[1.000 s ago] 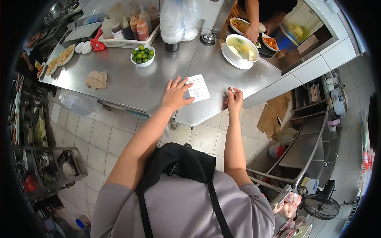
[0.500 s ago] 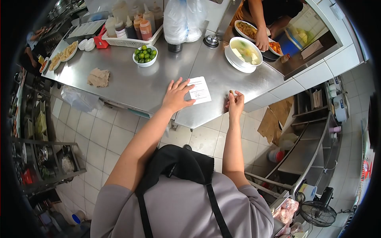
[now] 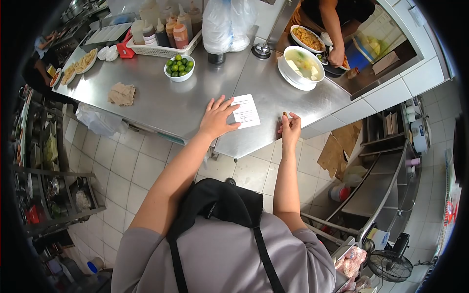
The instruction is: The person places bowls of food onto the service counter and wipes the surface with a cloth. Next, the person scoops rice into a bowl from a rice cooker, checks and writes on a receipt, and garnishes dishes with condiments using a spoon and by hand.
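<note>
My left hand (image 3: 217, 117) lies flat on the steel counter, fingers spread, its fingertips over the left edge of a white paper slip (image 3: 246, 111) with printed lines. At the counter's front edge, right of the slip, my right hand (image 3: 290, 128) is closed in a pinch. A small brownish thing (image 3: 285, 114) pokes out between its fingers; its kind cannot be made out. Farther back stands a white bowl of soup (image 3: 322, 73) with pale chunks and greens, on a white plate. A white bowl of green limes (image 3: 179, 67) sits beyond my left hand.
A crumpled brown cloth (image 3: 121, 94) lies at left. Behind are a basket of sauce bottles (image 3: 161, 49), a plastic bag (image 3: 227, 27) and a call bell (image 3: 261, 50). Through the hatch, a co-worker's hand (image 3: 336, 56) is among food dishes. A fan (image 3: 391, 263) stands lower right.
The co-worker's hand beyond the hatch has shifted right, over the dish with orange food. My own hands and the paper slip have stayed in place.
</note>
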A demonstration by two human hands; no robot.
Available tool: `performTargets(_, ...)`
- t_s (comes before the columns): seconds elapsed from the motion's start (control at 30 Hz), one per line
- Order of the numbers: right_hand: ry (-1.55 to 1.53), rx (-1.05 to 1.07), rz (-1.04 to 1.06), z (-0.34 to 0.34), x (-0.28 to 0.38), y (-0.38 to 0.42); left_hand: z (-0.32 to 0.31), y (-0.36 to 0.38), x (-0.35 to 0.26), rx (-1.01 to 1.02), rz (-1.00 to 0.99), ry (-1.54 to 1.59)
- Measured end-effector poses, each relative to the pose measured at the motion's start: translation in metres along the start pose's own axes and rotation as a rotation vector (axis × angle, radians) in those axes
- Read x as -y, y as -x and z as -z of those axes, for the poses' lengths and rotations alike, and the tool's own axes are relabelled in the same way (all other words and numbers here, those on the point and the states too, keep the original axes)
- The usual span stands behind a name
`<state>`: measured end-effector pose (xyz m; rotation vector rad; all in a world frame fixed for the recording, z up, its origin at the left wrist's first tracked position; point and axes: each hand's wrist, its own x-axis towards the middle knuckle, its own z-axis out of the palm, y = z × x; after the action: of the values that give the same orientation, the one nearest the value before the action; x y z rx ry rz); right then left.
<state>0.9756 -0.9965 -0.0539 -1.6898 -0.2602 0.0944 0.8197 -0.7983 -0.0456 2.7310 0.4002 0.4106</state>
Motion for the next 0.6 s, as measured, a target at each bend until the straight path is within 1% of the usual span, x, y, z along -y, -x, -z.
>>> performTargets(0.2,-0.007,0.001,-0.005,0.001,-0.002,0.0,0.002,0.0,-0.001,0.013,0.001,0.005)
performTargets(0.3,-0.033,-0.046,-0.085,0.0,-0.004,-0.004,0.003,0.0,-0.001,0.015,-0.003,-0.008)
performTargets(0.4,-0.257,0.041,-0.311,0.005,0.0,-0.015,0.003,0.0,-0.001,0.027,0.004,-0.01)
performTargets(0.5,-0.14,0.195,-0.323,-0.01,0.003,-0.011,0.0,-0.001,0.0,0.016,0.0,-0.014)
performTargets(0.53,-0.143,0.153,-0.32,-0.024,0.012,-0.003,0.0,-0.001,0.0,0.011,0.006,-0.01)
performTargets(0.6,0.026,0.193,-0.176,-0.041,0.014,0.005,0.0,-0.001,-0.001,-0.001,0.016,-0.001)
